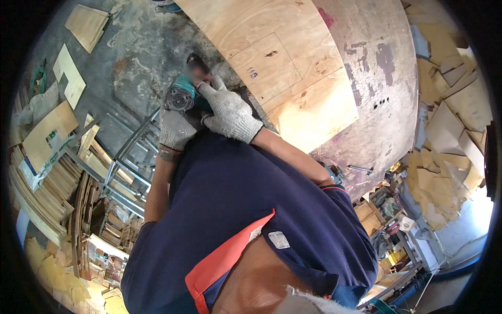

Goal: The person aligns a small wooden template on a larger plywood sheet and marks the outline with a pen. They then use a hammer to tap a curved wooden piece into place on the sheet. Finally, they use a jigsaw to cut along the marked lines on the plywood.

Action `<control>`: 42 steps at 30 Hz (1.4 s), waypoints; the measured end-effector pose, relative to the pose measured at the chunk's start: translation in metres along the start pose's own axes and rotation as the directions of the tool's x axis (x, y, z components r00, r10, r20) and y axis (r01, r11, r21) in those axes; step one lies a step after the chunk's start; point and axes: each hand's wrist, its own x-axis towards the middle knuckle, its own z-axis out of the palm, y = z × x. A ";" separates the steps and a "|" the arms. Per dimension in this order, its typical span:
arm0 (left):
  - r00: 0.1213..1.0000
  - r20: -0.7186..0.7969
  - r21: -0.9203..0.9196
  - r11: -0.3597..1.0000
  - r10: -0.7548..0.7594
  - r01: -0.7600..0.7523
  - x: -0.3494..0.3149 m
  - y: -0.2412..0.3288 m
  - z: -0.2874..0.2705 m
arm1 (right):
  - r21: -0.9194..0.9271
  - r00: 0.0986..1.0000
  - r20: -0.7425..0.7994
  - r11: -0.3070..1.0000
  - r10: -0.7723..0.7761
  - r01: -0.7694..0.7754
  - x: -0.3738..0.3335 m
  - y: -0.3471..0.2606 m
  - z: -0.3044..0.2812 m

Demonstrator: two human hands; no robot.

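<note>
Both my hands wear pale knitted gloves and are together at a teal power tool [184, 89] with a dark round end, beside the left edge of a plywood sheet [314, 112]. My left hand [177, 129] is closed against the near side of the tool, its fingers mostly hidden. From the right, my right hand [230, 109] reaches over and grips the tool, with bare fingertips showing at its far end. That far end is blurred, so the exact kind of tool cannot be made out. Pencil lines mark a rectangle on the plywood.
Under the plywood lies a worn, paint-stained table top [387, 99] with a metal hand tool [361, 169] on it. Metal frames [128, 162] stand at my left, near stacked wood sheets [44, 191]. Board offcuts [69, 75] lie on the concrete floor; more scraps [444, 162] fill the far right.
</note>
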 end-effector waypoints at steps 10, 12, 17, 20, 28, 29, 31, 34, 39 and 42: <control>0.682 -0.415 -0.905 0.351 -0.603 -0.240 0.063 -0.012 -0.073 | -0.127 0.804 -0.594 0.986 0.010 -0.107 0.137 0.087 -0.091; 0.749 -0.415 -0.902 0.344 -0.516 -0.263 0.079 -0.023 -0.101 | -0.299 0.769 -0.638 0.927 -0.020 -0.224 0.170 0.116 -0.117; 0.770 -0.398 -0.894 0.398 -0.499 -0.205 0.133 -0.068 -0.148 | -0.467 0.707 -0.700 0.683 0.101 -0.561 0.238 0.171 -0.112; 0.726 -0.359 -0.892 0.444 -0.586 -0.083 0.167 -0.089 -0.148 | -0.448 0.629 -0.764 0.583 0.144 -0.677 0.246 0.188 -0.094; 0.874 -0.165 -0.593 0.754 -0.458 0.283 0.252 -0.144 -0.093 | -0.564 0.720 -0.691 0.672 -0.065 -0.480 0.232 0.194 -0.099; 0.879 -0.070 -0.667 0.677 -0.472 0.311 0.258 -0.148 -0.084 | -0.551 0.724 -0.687 0.691 -0.057 -0.468 0.231 0.192 -0.098; 0.872 -0.185 -0.716 0.670 -0.453 0.196 0.268 -0.150 -0.064 | -0.511 0.717 -0.696 0.728 -0.037 -0.457 0.232 0.186 -0.097; 0.878 -0.024 -0.602 0.708 -0.477 0.368 0.277 -0.156 -0.051 | -0.472 0.712 -0.702 0.755 -0.010 -0.455 0.232 0.179 -0.095; 0.914 0.043 -0.420 0.823 -0.403 0.383 0.275 -0.164 -0.026 | -0.446 0.699 -0.714 0.751 0.029 -0.487 0.233 0.178 -0.096; 0.932 0.109 -0.340 0.868 -0.345 0.361 0.270 -0.175 -0.007 | -0.455 0.702 -0.711 0.734 0.042 -0.504 0.232 0.179 -0.096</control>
